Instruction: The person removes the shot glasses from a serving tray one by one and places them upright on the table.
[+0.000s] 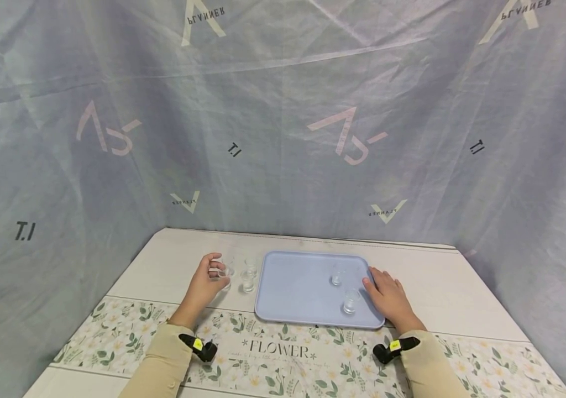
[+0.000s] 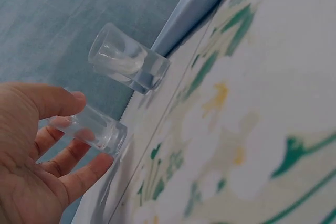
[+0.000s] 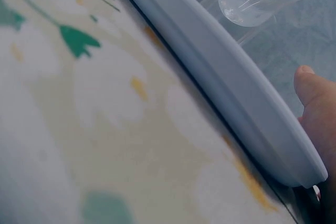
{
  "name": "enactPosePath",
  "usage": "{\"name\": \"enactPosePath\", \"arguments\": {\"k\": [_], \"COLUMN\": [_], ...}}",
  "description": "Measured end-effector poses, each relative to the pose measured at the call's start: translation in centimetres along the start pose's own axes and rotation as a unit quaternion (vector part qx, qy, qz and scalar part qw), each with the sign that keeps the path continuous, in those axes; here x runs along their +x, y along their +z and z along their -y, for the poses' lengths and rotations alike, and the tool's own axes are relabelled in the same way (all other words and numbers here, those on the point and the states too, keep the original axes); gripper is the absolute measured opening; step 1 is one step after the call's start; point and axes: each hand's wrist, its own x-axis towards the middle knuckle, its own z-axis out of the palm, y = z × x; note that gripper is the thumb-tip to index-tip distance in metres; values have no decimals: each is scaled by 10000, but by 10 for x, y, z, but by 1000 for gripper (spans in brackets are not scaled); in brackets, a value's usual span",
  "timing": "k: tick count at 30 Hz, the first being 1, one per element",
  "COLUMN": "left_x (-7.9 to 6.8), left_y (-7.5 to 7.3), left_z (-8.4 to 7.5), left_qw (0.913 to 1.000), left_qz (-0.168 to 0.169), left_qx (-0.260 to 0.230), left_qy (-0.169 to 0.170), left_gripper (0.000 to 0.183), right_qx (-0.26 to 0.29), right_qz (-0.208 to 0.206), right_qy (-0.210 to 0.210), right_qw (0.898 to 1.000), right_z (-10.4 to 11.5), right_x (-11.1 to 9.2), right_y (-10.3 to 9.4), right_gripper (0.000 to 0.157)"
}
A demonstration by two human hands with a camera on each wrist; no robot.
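In the left wrist view, my left hand (image 1: 208, 279) holds a small clear shot glass (image 2: 97, 129) between the thumb and curled fingers, with its thick base close over the table. Beside it stands another clear shot glass (image 2: 126, 59), near the blue tray (image 1: 308, 287). A further shot glass (image 1: 250, 266) sits just behind that one in the head view. On the tray's right half are two more, a rear shot glass (image 1: 336, 277) and a front shot glass (image 1: 351, 302). My right hand (image 1: 387, 296) grips the tray's right edge, thumb on the inner side and fingers outside.
Under the tray lies a white table cover (image 1: 432, 287) with a floral strip (image 1: 283, 354) along the front, printed FLOWER. Grey-blue printed cloth (image 1: 283, 138) hangs behind the table and along both sides. Each sleeve cuff carries a black wrist camera (image 1: 205, 351).
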Motion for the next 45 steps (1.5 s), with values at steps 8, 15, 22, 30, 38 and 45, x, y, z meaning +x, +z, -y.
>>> {"name": "enactPosePath", "arguments": {"k": [8, 15, 22, 30, 38, 45], "left_x": [0, 0, 2, 1, 3, 5], "left_y": [3, 4, 6, -2, -10, 0], "left_z": [4, 5, 9, 2, -14, -43], "left_qw": [9997, 9995, 9997, 9999, 9978, 9914], "left_qz": [-76, -156, -148, -68, -440, -672], "left_qx": [231, 235, 160, -104, -129, -233], "left_qy": [-56, -122, -141, -77, 479, 1098], "left_gripper": [68, 67, 68, 75, 75, 75], "right_qx": [1, -2, -30, -19, 10, 44], "right_qz": [40, -2, -12, 64, 65, 109], "right_qy": [19, -32, -53, 12, 16, 39], "right_qw": [10000, 10000, 10000, 10000, 10000, 9999], "right_z": [-1, -3, -4, -3, -2, 1], "right_x": [-1, -1, -1, -1, 0, 0], "right_y": [0, -1, -1, -1, -1, -3], "right_gripper": [77, 75, 75, 76, 75, 76]}}
